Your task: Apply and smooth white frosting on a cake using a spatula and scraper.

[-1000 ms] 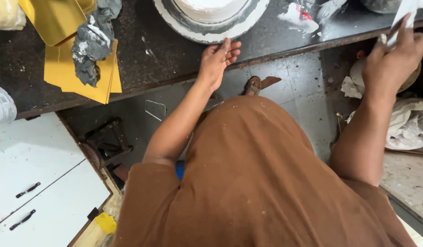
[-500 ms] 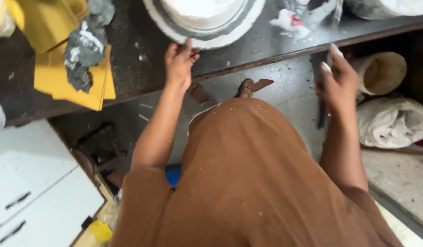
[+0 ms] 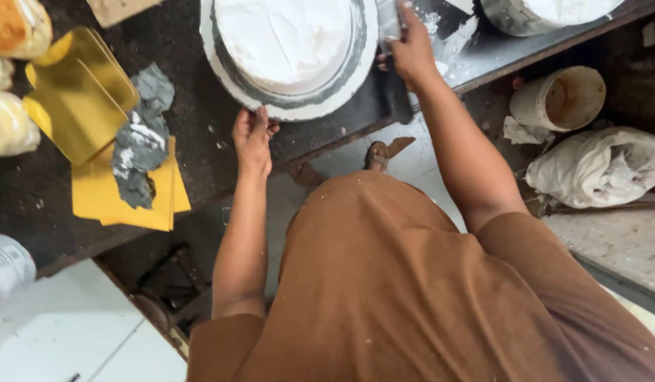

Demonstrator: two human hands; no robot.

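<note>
Left hand (image 3: 252,136) rested open-fingered, gripping nothing, at the rim of the round board (image 3: 221,71) carrying the white-frosted cake (image 3: 285,39) on the dark counter (image 3: 200,141). Right hand (image 3: 411,48) was closed around a flat scraper (image 3: 388,21) beside the cake. Judged risk: uneven scraper pressure could gouge the frosting, or the board could slip.

Right hand (image 3: 411,49) risen from beside counter edge to side of round white-frosted cake (image 3: 285,39), gripping flat metal scraper (image 3: 388,21). Left hand (image 3: 253,136) shifted to scalloped white cake board (image 3: 299,112) rim.
</note>
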